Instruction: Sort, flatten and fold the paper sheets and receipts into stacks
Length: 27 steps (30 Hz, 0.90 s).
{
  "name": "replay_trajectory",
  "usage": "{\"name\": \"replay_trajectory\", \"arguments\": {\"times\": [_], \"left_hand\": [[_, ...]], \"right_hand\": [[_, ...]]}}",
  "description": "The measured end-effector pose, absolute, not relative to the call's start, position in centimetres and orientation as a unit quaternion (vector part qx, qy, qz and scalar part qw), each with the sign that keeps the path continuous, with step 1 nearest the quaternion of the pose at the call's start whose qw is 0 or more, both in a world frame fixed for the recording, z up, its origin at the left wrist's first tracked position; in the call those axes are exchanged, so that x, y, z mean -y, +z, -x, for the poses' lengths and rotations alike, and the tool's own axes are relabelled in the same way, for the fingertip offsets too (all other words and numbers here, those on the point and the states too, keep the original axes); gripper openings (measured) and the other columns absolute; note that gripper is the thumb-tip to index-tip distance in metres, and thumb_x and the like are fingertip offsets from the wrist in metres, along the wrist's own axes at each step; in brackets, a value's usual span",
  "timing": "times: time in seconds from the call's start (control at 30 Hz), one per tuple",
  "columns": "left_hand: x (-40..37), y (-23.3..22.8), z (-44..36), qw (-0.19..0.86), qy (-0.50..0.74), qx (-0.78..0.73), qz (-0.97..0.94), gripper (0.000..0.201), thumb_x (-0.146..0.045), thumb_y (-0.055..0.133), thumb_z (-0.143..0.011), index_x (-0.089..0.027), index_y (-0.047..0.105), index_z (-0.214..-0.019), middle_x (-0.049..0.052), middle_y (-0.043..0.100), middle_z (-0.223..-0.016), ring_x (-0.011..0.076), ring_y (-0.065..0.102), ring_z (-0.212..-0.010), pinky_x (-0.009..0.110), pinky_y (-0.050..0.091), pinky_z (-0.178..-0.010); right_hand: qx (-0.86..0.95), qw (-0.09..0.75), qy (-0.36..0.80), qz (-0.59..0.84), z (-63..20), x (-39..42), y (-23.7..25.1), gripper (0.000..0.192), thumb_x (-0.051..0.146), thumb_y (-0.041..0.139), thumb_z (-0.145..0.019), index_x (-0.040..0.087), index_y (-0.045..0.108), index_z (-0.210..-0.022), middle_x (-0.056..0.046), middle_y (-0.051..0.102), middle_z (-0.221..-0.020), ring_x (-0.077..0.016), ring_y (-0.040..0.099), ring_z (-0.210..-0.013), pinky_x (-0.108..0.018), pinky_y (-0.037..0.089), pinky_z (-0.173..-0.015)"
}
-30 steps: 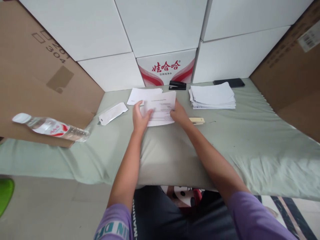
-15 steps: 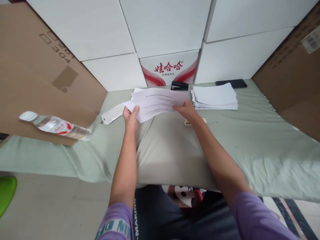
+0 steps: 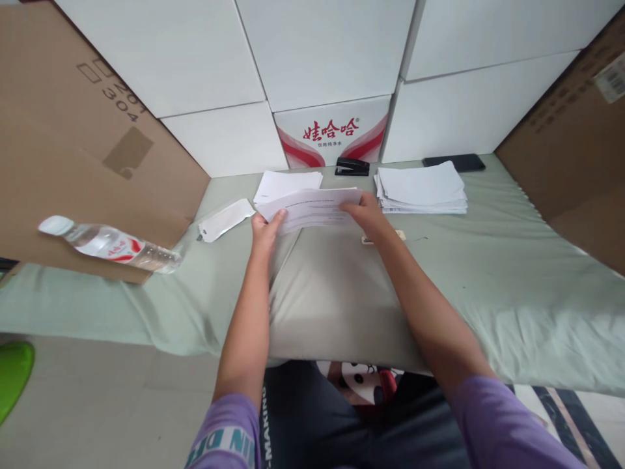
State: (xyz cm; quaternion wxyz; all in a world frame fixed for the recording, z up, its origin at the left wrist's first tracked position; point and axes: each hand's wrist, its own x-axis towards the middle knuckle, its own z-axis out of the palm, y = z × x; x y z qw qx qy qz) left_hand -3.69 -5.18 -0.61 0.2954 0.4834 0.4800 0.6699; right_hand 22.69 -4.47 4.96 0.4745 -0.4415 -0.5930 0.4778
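Between my two hands I hold printed sheets of paper [image 3: 312, 207], tilted up above the cloth, with lines of text facing me. My left hand [image 3: 267, 229] grips their left edge, thumb on top. At the right edge my right hand [image 3: 365, 213] pinches them, its far fingers hidden behind the paper. Just behind lies another stack of white paper [image 3: 288, 182]. A black stapler [image 3: 352, 167] sits farther back, against the printed carton. Under my right forearm a small cream-coloured object [image 3: 367, 240] is partly hidden.
A thicker paper stack [image 3: 420, 189] lies to the right, with a black phone [image 3: 454, 163] behind it. On the left are a white packet [image 3: 225, 220] and a tilted water bottle [image 3: 112, 244]. White cartons [image 3: 332, 52] wall off the back; brown cardboard [image 3: 73, 130] stands at the sides.
The held sheets have come down and tipped flatter, uncovering the paper stack behind them. My left hand has shifted slightly right and down.
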Motion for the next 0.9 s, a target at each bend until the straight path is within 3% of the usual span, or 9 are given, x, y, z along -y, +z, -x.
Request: {"name": "replay_trajectory", "arguments": {"times": [0.23,0.43,0.6,0.77,0.9], "left_hand": [[5.4,-0.4,3.2,0.301,0.654,-0.469,-0.512,0.062,-0.06,0.088,-0.06,-0.02,0.072,-0.104,0.009,0.076,-0.109,0.0249,0.071,-0.107,0.033,0.057,-0.093],[5.7,0.0,2.9,0.304,0.638,-0.492,-0.508,0.055,-0.064,0.082,-0.067,-0.017,0.075,-0.094,0.01,0.077,-0.099,0.0261,0.073,-0.097,0.037,0.059,-0.089],[6.0,1.0,3.0,0.295,0.631,-0.468,-0.544,0.058,-0.062,0.084,-0.066,-0.021,0.075,-0.107,0.01,0.076,-0.114,0.0263,0.071,-0.11,0.036,0.057,-0.096],[5.8,0.6,2.9,0.314,0.628,-0.478,-0.527,0.054,-0.065,0.082,-0.068,-0.017,0.076,-0.093,0.01,0.078,-0.1,0.0268,0.074,-0.098,0.04,0.06,-0.091],[5.7,0.1,2.9,0.309,0.625,-0.48,-0.533,0.048,-0.059,0.082,-0.07,-0.018,0.076,-0.093,0.01,0.079,-0.099,0.0264,0.074,-0.096,0.042,0.061,-0.092]], "right_hand": [[0.593,0.483,0.477,0.434,-23.3,4.3,4.9,0.021,0.031,0.063,-0.072,0.02,0.072,-0.087,-0.001,0.068,-0.079,-0.0207,0.062,-0.081,-0.034,0.052,-0.079],[0.605,0.47,0.461,0.449,-23.4,3.9,4.6,0.016,0.032,0.062,-0.074,0.02,0.071,-0.079,0.0,0.068,-0.075,-0.0214,0.063,-0.08,-0.037,0.053,-0.081],[0.609,0.491,0.43,0.451,-24.0,3.9,5.4,0.02,0.029,0.062,-0.072,0.022,0.074,-0.087,-0.001,0.07,-0.084,-0.0241,0.064,-0.09,-0.041,0.052,-0.089],[0.587,0.489,0.454,0.459,-24.3,3.8,5.7,0.017,0.029,0.064,-0.07,0.022,0.072,-0.082,-0.001,0.067,-0.076,-0.0224,0.062,-0.081,-0.041,0.052,-0.085],[0.579,0.493,0.457,0.462,-24.3,3.4,5.0,0.015,0.031,0.065,-0.069,0.022,0.07,-0.08,-0.001,0.067,-0.076,-0.0233,0.062,-0.083,-0.041,0.052,-0.085]]}}
